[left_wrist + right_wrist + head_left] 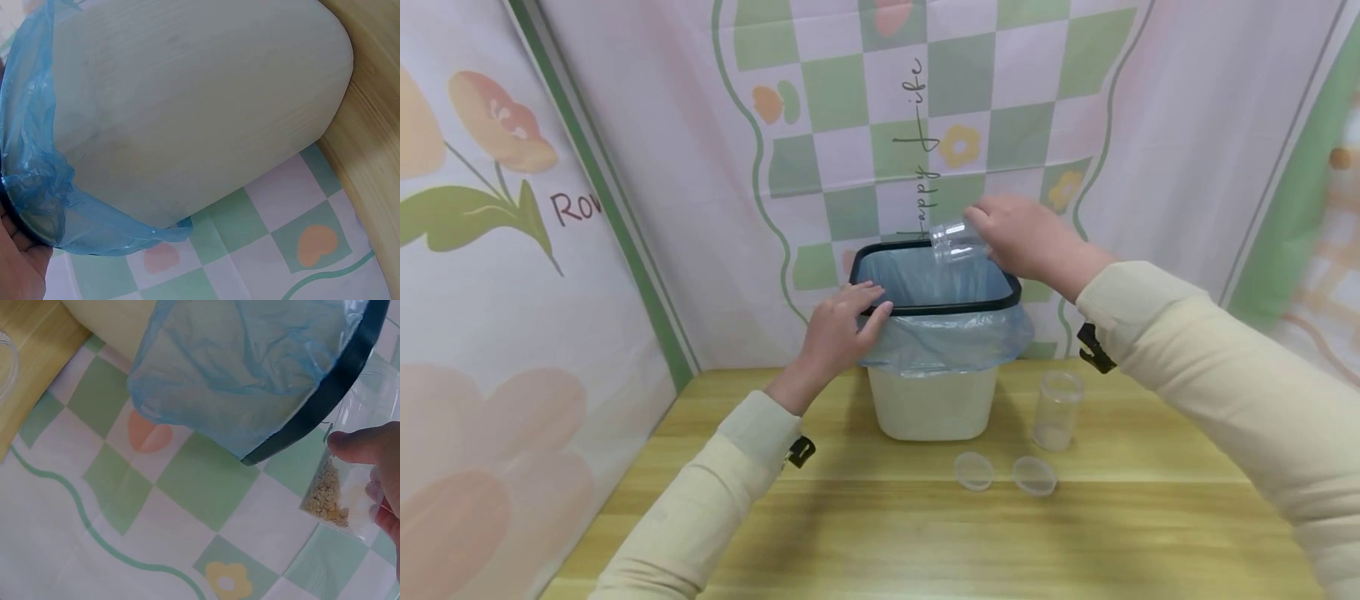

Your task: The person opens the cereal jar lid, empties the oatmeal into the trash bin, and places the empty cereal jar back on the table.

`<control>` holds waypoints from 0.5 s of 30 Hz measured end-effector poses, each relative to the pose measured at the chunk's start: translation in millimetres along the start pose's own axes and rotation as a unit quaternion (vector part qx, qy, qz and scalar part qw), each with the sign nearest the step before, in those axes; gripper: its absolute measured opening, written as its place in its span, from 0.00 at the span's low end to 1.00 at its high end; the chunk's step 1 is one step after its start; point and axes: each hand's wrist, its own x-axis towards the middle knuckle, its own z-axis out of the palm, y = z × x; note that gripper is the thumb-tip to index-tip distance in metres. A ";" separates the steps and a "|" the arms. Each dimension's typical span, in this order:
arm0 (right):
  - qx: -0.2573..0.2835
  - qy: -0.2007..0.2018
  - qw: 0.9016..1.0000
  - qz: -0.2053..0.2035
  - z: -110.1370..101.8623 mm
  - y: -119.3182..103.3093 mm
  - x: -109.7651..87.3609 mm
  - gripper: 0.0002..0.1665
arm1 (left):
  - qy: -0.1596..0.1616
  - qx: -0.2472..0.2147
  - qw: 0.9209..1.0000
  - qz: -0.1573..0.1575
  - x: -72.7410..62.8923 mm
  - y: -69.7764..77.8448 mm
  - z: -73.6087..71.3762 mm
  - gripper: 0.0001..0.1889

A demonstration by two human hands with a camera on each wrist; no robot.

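Observation:
Over the bin's opening my right hand (1033, 237) grips a clear plastic jar (957, 242), tilted on its side with its mouth toward the left. Tan crumbly bits (326, 494) lie at the jar's bottom end in the right wrist view, the thumb pressed along its side. My left hand (841, 327) holds the left corner of the trash can's black rim (925, 310), fingers at the rim. The trash can (934, 404) is cream-white and upright, lined with a blue plastic bag (951, 337) folded over the outside.
A second clear jar (1058, 412) stands open on the wooden table (880, 533), right of the trash can. Two round clear lids (973, 472) lie flat in front of it. A patterned curtain (835, 92) hangs close behind the can, another at the left.

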 end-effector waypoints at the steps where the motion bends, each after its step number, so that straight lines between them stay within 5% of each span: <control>1: -0.006 0.003 1.000 -0.007 0.8 0.0 0.1 0.28 | -0.001 0.000 1.000 0.000 0.2 0.1 0.1 0.17; 7: -0.065 0.024 0.996 -0.058 6.8 1.0 3.4 0.18 | -0.001 0.002 1.000 -0.001 0.2 -0.5 0.3 0.17; 15: -0.107 -0.002 0.990 -0.095 11.0 1.2 6.7 0.24 | 0.003 0.008 1.000 0.005 0.7 -1.0 1.2 0.17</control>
